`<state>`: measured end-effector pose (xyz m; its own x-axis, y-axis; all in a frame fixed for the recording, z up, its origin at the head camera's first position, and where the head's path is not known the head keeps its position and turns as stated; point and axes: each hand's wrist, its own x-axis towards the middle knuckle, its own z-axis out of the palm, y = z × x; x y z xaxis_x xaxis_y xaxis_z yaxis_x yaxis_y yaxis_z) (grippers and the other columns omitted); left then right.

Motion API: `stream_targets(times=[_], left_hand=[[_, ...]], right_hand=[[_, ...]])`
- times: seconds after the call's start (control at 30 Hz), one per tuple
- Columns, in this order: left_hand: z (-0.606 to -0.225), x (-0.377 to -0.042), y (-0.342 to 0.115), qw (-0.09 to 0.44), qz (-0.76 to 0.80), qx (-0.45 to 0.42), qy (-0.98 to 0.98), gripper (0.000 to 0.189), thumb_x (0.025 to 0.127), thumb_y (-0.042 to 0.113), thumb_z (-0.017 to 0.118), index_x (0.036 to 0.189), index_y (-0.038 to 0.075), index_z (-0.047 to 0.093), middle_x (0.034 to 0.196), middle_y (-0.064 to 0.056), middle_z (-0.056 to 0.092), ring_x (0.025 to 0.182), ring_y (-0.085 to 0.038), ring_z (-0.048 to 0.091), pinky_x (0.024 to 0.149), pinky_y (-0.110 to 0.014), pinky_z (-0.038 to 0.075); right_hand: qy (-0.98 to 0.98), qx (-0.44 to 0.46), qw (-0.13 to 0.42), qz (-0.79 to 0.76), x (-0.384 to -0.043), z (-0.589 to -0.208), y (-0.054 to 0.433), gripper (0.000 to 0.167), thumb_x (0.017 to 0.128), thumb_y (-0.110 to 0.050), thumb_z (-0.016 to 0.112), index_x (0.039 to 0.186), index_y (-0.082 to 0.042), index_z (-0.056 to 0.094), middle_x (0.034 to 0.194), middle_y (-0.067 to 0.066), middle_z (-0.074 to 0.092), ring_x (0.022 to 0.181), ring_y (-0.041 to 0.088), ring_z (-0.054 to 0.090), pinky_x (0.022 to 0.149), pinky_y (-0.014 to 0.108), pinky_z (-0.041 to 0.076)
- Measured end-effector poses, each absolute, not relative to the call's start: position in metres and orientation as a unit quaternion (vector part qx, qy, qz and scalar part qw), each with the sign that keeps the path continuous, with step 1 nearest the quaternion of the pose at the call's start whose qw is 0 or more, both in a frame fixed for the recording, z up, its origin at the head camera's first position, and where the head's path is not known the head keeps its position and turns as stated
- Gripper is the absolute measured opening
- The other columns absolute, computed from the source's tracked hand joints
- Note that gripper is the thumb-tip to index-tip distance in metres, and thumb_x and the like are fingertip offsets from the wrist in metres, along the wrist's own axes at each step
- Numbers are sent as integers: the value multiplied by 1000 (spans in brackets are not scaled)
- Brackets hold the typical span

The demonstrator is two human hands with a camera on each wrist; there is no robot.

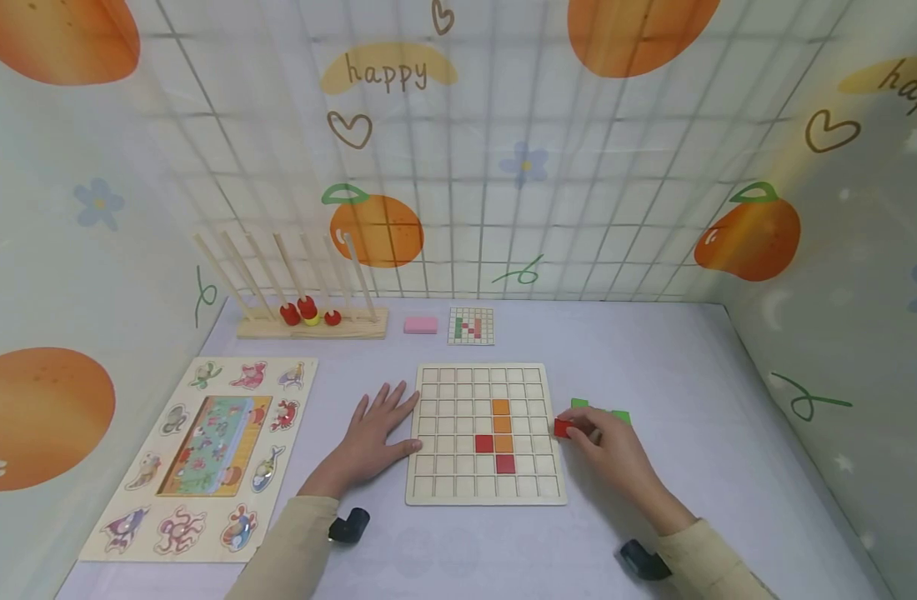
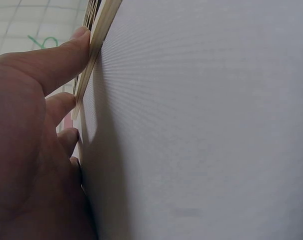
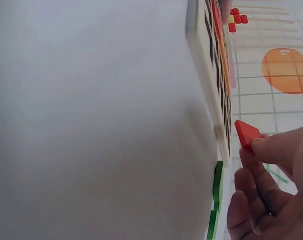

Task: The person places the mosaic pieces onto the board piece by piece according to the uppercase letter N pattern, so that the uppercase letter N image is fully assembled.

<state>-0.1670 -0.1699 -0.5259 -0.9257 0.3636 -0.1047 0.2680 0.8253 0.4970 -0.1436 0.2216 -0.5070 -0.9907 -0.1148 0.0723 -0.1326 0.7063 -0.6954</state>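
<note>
A wooden grid board [image 1: 443, 487] lies in the middle of the table. Set in its squares are an orange tile [image 1: 501, 407] with two more orange ones below it, plus two red tiles, one [image 1: 484, 443] left of the column and one [image 1: 506, 464] under it. My left hand [image 1: 376, 437] rests at the board's left edge, fingers straight and spread, its thumb touching the rim [image 2: 104, 30]. Between thumb and fingertip my right hand [image 1: 612, 446] pinches a red square tile [image 3: 247, 135], held just off the board's right edge. Green tiles [image 1: 621, 417] lie behind that hand, partly hidden.
A small pattern card [image 1: 471, 326] and a pink block [image 1: 421, 325] lie behind the board. At the back left stands a wooden peg rack [image 1: 312, 330] with red and yellow beads. A sea-animal puzzle board [image 1: 147, 408] covers the table's left side.
</note>
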Motion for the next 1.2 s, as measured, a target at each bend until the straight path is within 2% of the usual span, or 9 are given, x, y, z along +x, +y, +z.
stream_targets(times=[0.17,0.4,0.67,1.2], left_hand=[[-525,-167,-170,99,244,163,951,82,95,53,65,161,20,31,170,-7,15,157,-32,2,124,-57,-4],[-525,-167,-169,102,240,162,952,81,95,53,65,162,21,30,170,-7,15,157,-32,1,124,-58,-4],[-524,-167,-169,105,242,165,950,82,95,53,64,162,21,30,170,-7,13,157,-31,0,124,-57,-5],[-525,-167,-170,102,245,164,950,82,95,53,65,162,21,30,170,-7,14,157,-32,1,124,-57,-5]], right_hand=[[-925,56,3,375,-146,-505,213,22,92,-10,76,112,-17,72,94,-4,72,77,15,58,64,23,52],[-921,56,-8,386,-149,-501,199,20,92,-13,77,111,-18,72,101,-3,72,87,16,61,71,23,55],[-915,58,-26,398,-153,-500,185,18,93,-15,77,111,-18,72,98,-5,71,82,15,59,67,23,54],[-910,110,-20,398,-160,-501,156,16,92,-12,77,105,-21,74,92,-11,70,78,10,58,68,25,53]])
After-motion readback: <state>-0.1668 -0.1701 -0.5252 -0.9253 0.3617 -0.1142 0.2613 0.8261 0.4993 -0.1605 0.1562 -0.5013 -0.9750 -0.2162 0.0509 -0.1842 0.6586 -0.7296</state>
